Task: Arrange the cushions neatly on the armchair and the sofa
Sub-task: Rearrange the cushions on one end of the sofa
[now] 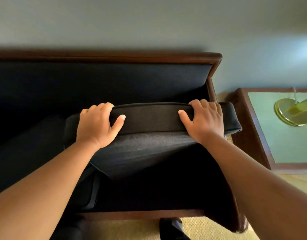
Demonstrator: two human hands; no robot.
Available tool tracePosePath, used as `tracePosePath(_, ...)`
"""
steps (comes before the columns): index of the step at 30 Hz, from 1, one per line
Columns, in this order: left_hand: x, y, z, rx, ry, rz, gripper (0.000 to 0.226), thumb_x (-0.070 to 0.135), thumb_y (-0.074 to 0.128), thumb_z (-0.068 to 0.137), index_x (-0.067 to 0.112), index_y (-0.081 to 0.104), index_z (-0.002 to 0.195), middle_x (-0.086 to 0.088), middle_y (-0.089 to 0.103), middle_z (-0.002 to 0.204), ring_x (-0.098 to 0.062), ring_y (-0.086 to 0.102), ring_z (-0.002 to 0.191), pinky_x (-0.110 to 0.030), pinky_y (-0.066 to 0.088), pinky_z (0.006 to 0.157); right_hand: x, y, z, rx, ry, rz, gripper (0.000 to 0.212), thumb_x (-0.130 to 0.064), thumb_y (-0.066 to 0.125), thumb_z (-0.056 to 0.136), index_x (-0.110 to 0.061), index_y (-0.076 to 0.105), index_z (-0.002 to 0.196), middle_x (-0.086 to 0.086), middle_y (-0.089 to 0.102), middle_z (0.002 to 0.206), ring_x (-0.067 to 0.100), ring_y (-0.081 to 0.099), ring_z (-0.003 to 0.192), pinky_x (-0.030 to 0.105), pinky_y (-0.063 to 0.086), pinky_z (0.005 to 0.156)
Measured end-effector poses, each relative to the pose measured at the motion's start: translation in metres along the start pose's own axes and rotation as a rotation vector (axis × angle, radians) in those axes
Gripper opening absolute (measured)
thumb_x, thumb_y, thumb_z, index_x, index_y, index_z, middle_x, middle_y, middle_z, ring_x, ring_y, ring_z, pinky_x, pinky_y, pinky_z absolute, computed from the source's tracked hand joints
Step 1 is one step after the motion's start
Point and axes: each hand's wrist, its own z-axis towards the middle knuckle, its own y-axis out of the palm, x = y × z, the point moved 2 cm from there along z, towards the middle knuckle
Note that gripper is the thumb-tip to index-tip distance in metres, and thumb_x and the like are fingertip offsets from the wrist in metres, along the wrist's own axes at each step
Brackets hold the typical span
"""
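Against a plain wall stands the dark sofa (100, 80) with its wooden frame. We hold a dark cushion (149, 122) tilted above the seat at the sofa's right end; left hand (97, 125) and right hand (204, 122) each clasp its upper edge, fingers curled over, thumbs in front.

a cushion (149, 118) stands tilted on the sofa (97, 80) seat at its right end, before the backrest. the left hand (97, 125) and right hand (204, 122) grip its top edge. a side table (253, 129) stands right of the sofa, with a lamp base (291, 112) on it.
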Motion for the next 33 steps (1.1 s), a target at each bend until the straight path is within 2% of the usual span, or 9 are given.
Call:
tracePosePath(6, 0.021, -0.008, -0.071, 0.007, -0.019, 0.027, 0.061, 0.063, 0.037, 0.09, 0.011, 0.06, 0.114, -0.003, 0.065, 0.099, -0.028, 0.06, 0.089, -0.048, 0.041, 0.089, 0.004, 0.001, -0.068, 0.113, 0.044, 0.004, 0.056, -0.065, 0.038, 0.095, -0.02, 0.059, 0.122, 0.007, 0.06, 0.115, 0.033, 0.05, 0.118, 0.048, 0.027, 0.117)
tracePosePath(11, 0.035, -0.009, -0.118, 0.034, 0.004, 0.033, 0.058, 0.063, 0.041, 0.088, 0.012, 0.06, 0.109, -0.003, 0.061, 0.094, -0.029, 0.056, 0.084, -0.047, 0.038, 0.086, 0.012, 0.007, -0.127, 0.165, 0.097, 0.02, 0.05, -0.059, 0.043, 0.093, -0.017, 0.059, 0.115, 0.007, 0.059, 0.11, 0.031, 0.047, 0.112, 0.047, 0.028, 0.115)
tracePosePath(17, 0.034, 0.007, -0.185, 0.104, 0.079, 0.025, 0.062, 0.064, 0.041, 0.086, 0.01, 0.06, 0.11, -0.004, 0.057, 0.095, -0.029, 0.053, 0.082, -0.048, 0.035, 0.086, 0.017, 0.038, -0.206, 0.225, 0.131, 0.062, 0.047, -0.053, 0.046, 0.089, -0.013, 0.054, 0.111, 0.01, 0.053, 0.102, 0.034, 0.046, 0.105, 0.054, 0.025, 0.116)
tracePosePath(21, 0.036, 0.02, -0.223, 0.112, 0.132, 0.022, 0.064, 0.064, 0.041, 0.085, 0.009, 0.062, 0.112, -0.007, 0.061, 0.103, -0.031, 0.056, 0.089, -0.049, 0.036, 0.086, 0.023, 0.056, -0.246, 0.212, 0.163, 0.096, 0.05, -0.053, 0.045, 0.086, -0.011, 0.053, 0.111, 0.012, 0.051, 0.104, 0.034, 0.044, 0.107, 0.054, 0.018, 0.118)
tracePosePath(26, 0.04, 0.037, -0.265, 0.102, 0.158, -0.001, 0.064, 0.065, 0.047, 0.08, 0.011, 0.061, 0.113, -0.009, 0.064, 0.113, -0.033, 0.058, 0.1, -0.049, 0.036, 0.086, 0.03, 0.076, -0.276, 0.215, 0.112, 0.096, 0.052, -0.056, 0.047, 0.082, -0.012, 0.052, 0.11, 0.013, 0.052, 0.106, 0.034, 0.046, 0.107, 0.059, 0.019, 0.116)
tracePosePath(30, 0.034, 0.053, -0.291, 0.06, 0.196, -0.001, 0.064, 0.064, 0.051, 0.08, 0.012, 0.057, 0.117, -0.012, 0.064, 0.118, -0.034, 0.059, 0.105, -0.05, 0.037, 0.085, 0.038, 0.099, -0.303, 0.107, 0.107, 0.074, 0.069, -0.067, 0.05, 0.078, -0.009, 0.056, 0.115, 0.013, 0.051, 0.114, 0.037, 0.046, 0.114, 0.055, 0.009, 0.12)
tracePosePath(31, 0.031, 0.062, -0.301, 0.025, 0.209, -0.001, 0.065, 0.064, 0.052, 0.079, 0.013, 0.056, 0.119, -0.012, 0.063, 0.12, -0.034, 0.058, 0.107, -0.051, 0.037, 0.086, 0.039, 0.108, -0.314, 0.039, 0.095, 0.068, 0.072, -0.069, 0.051, 0.078, -0.009, 0.058, 0.117, 0.012, 0.051, 0.117, 0.037, 0.046, 0.116, 0.055, 0.009, 0.121)
tracePosePath(33, 0.02, 0.084, -0.322, -0.149, 0.252, -0.003, 0.065, 0.064, 0.053, 0.081, 0.015, 0.053, 0.125, -0.013, 0.06, 0.128, -0.035, 0.058, 0.112, -0.053, 0.039, 0.088, 0.04, 0.133, -0.335, -0.181, 0.028, -0.006, 0.075, -0.075, 0.044, 0.084, -0.013, 0.06, 0.124, 0.01, 0.054, 0.121, 0.035, 0.049, 0.119, 0.058, 0.015, 0.12)
